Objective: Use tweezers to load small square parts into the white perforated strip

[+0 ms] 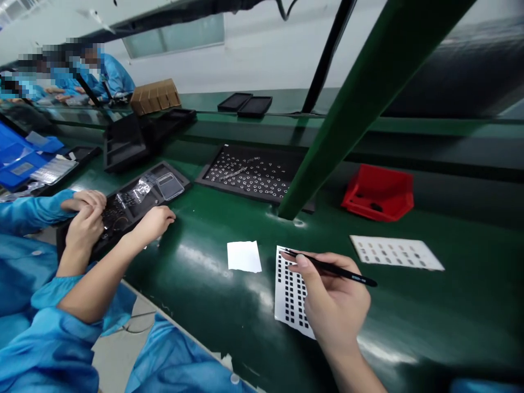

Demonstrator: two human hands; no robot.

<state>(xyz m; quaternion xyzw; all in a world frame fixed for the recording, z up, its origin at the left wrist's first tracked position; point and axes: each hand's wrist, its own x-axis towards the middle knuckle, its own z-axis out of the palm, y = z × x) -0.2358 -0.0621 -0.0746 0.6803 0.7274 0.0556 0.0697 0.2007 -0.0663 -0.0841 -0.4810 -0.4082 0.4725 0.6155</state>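
My right hand [338, 297] grips a pair of black tweezers [341, 271], their tips pointing left over the top edge of a white sheet [280, 305]. Rows of small black squares cover that sheet, which lies flat on the green bench and is partly hidden behind my hand. My left hand [155, 222] is stretched out to the left, near the right edge of a black tray [180, 176]. Its fingers are curled together; whatever they may hold is hidden. Between my hands lies a small blank white paper [244, 256].
A co-worker's hands [85, 229] are over the black tray at left. Beyond is a dark tray [282, 158] of small ring-like parts. A green post [347, 98] rises from the bench. To the right are a red bin [379, 191] and a white card [397, 254] with small pieces.
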